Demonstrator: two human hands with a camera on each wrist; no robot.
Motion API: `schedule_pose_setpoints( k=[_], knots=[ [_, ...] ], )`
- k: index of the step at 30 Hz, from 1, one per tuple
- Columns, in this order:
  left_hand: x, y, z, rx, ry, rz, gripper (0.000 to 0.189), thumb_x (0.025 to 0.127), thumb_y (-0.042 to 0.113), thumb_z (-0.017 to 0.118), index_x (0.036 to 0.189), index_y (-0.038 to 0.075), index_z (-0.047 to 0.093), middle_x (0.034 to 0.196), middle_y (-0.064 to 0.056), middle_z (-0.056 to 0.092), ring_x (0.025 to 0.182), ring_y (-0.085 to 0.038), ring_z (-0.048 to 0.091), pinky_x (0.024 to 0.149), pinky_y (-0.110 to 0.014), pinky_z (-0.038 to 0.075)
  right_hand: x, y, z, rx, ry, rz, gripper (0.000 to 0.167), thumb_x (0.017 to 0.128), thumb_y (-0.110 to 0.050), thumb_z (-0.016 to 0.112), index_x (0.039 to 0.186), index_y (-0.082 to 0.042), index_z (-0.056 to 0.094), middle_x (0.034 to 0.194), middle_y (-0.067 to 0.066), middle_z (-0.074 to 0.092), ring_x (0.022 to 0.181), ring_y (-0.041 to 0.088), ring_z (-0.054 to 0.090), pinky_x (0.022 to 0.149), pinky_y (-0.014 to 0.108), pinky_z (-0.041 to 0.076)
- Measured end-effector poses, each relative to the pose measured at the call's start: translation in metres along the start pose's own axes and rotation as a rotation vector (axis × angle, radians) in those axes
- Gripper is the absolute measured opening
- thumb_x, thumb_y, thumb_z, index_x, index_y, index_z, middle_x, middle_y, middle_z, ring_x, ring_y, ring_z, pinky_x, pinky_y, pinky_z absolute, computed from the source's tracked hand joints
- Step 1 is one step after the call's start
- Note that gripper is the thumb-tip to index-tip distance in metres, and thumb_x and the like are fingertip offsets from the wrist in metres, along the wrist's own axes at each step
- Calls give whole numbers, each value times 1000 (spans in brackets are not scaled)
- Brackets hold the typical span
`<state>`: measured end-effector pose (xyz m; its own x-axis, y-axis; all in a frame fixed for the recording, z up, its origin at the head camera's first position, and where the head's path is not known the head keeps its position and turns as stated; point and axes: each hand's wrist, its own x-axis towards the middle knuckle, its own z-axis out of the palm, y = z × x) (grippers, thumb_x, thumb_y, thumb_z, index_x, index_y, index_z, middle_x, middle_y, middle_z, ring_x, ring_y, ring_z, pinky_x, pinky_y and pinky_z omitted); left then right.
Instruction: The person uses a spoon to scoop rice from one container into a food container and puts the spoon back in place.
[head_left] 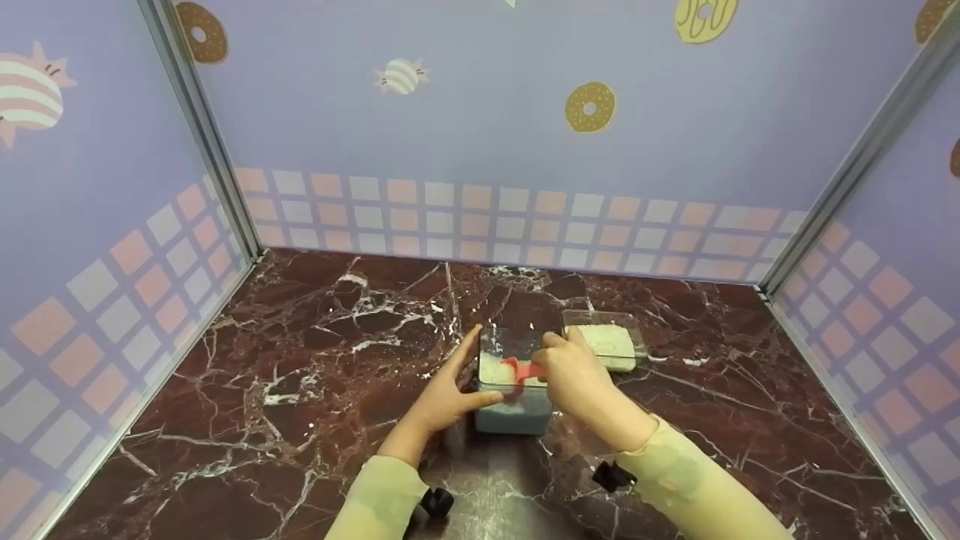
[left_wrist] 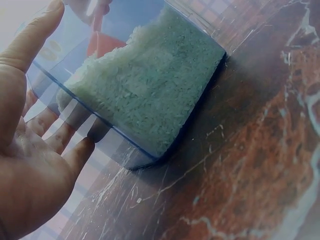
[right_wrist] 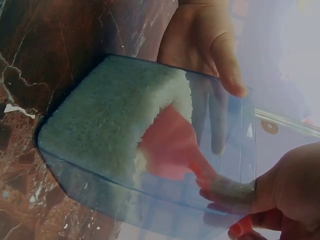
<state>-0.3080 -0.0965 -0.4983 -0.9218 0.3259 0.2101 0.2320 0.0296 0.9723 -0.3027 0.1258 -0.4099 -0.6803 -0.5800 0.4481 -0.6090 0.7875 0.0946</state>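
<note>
A clear, blue-tinted plastic box stands upright on the table, partly filled with white rice. My left hand rests against its left side, fingers straight along the wall and thumb stretched across the front near the rim. Inside the box, a red scoop has its bowl at the sloping surface of the rice. My right hand grips the scoop's handle over the right rim. Through the box wall, the right wrist view shows the scoop and the left hand.
Behind my right hand sits a smaller clear container holding pale grains. White specks are scattered over the dark red marbled table. Patterned panels enclose the table at the back and both sides.
</note>
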Motion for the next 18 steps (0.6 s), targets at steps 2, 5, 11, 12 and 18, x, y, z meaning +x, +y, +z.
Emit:
schedule_pose_setpoints(
  k=[2,5,11,12,18],
  knots=[
    [0,0,0,12,5,-2,112,83,17,87,167,22,13,174,-13,10,159,-39,19,130,-49,24,-1,1,0,38,-4,14,10,68,-4,84,71,-10,76,72,5,59,71,30,50,74,45,42],
    [0,1,0,26,8,0,111,83,17,87,167,24,15,174,-13,10,159,-36,19,130,-49,24,-2,3,0,100,-9,46,14,69,4,79,72,-9,76,71,5,57,68,29,47,72,44,41],
    [0,1,1,37,11,3,113,81,20,88,167,22,15,174,-15,10,159,-38,17,130,-50,24,-3,5,-1,170,12,61,16,71,7,74,73,-9,76,71,4,57,65,27,46,69,43,39],
    [0,1,1,43,11,3,113,81,21,88,167,21,15,174,-15,9,160,-38,17,130,-50,24,-4,5,-2,177,14,62,16,72,7,75,74,-9,77,71,4,57,65,26,47,69,43,40],
    [0,0,-1,27,-2,5,114,82,24,88,168,20,13,174,-14,8,159,-38,17,131,-52,22,-4,5,-7,218,11,105,9,76,-1,81,81,-8,80,74,4,59,68,26,50,71,42,41]
  ],
)
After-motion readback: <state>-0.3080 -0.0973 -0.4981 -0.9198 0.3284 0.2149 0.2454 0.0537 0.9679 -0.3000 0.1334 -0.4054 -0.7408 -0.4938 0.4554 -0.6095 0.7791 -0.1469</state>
